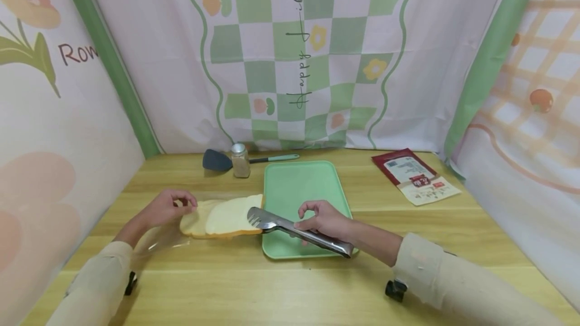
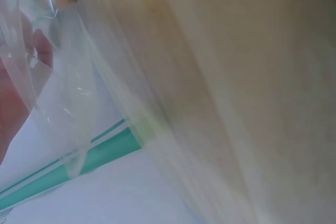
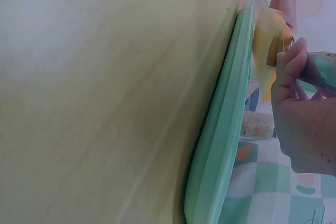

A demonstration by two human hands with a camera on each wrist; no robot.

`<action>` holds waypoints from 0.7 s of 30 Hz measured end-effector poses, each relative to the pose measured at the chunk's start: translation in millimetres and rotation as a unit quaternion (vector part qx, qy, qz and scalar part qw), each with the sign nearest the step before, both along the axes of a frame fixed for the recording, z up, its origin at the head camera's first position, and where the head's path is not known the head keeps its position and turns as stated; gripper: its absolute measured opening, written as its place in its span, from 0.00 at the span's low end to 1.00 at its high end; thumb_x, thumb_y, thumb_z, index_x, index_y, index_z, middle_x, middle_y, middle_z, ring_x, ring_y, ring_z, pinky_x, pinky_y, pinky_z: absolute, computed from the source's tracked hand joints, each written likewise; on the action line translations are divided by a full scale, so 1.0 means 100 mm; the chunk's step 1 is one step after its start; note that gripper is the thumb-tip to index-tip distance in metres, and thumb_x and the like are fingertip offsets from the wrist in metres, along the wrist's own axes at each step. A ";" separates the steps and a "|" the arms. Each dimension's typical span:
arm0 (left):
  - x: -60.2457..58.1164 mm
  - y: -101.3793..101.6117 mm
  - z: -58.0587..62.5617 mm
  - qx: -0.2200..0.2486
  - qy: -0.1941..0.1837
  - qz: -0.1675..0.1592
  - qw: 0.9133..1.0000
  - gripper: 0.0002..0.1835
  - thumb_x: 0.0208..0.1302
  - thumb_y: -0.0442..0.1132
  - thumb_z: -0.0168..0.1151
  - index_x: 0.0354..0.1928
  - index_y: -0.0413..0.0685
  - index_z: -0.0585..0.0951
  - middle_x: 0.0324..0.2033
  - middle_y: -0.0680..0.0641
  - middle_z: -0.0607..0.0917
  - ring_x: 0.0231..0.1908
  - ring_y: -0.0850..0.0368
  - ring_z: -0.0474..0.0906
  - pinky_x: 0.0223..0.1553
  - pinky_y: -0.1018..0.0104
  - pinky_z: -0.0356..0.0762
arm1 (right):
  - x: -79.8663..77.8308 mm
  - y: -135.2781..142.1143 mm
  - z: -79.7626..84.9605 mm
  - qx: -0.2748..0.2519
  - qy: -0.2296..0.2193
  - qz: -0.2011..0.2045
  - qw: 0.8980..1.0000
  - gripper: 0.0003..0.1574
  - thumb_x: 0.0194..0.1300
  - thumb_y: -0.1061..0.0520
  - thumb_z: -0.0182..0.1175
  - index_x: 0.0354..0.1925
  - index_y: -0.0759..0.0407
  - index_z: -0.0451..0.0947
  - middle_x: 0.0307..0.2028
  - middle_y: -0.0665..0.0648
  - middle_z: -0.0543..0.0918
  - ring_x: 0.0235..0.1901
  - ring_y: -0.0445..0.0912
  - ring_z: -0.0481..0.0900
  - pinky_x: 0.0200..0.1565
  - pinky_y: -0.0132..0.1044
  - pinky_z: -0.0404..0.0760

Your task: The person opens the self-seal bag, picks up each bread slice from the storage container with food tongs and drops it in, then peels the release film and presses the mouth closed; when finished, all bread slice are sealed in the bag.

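Observation:
Sliced bread (image 1: 233, 215) lies left of the green tray (image 1: 303, 180), its right end reaching the tray's edge and its left part inside a clear plastic bag (image 1: 165, 239). My left hand (image 1: 164, 210) pinches the bag at the bread's left end; in the left wrist view the crinkled bag (image 2: 79, 95) covers much of the scene. Metal tongs (image 1: 312, 236) are held in my right hand (image 1: 328, 221), above the tray. Their tips meet the right end of the front slice. The right wrist view shows the right hand (image 3: 307, 129) round the tongs (image 3: 320, 69), bread (image 3: 268, 40) beyond.
Behind the bread stands a glass seasoning jar (image 1: 240, 161) with a metal lid, in front of a dark spatula (image 1: 216, 160). A red and cream food packet (image 1: 417, 177) lies at the back right. Printed curtains (image 1: 299, 64) enclose the wooden table (image 1: 254, 291).

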State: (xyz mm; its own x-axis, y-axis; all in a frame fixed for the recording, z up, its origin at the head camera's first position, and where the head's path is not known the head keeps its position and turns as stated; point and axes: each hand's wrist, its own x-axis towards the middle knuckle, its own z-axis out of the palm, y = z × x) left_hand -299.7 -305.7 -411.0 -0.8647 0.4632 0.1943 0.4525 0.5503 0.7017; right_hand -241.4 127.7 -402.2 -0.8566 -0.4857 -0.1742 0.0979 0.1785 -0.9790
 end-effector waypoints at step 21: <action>0.03 0.03 0.02 0.006 0.016 0.004 1.000 0.02 0.63 0.29 0.65 0.35 0.42 0.85 0.33 0.48 0.85 0.33 0.63 0.74 0.29 0.69 0.74 | -0.01 -0.34 -0.09 0.004 0.014 -0.017 1.000 0.10 0.63 0.65 0.65 0.35 0.62 0.71 0.27 0.65 0.86 0.18 0.46 0.84 0.19 0.30 0.76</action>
State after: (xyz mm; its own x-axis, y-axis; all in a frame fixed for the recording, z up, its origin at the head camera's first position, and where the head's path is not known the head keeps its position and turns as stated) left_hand -296.3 -302.6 -409.3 -0.8613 0.4546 0.2271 0.4707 0.5452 0.6937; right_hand -242.2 93.5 -411.4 -0.8770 -0.4554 -0.1532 0.0763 0.1827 -0.9802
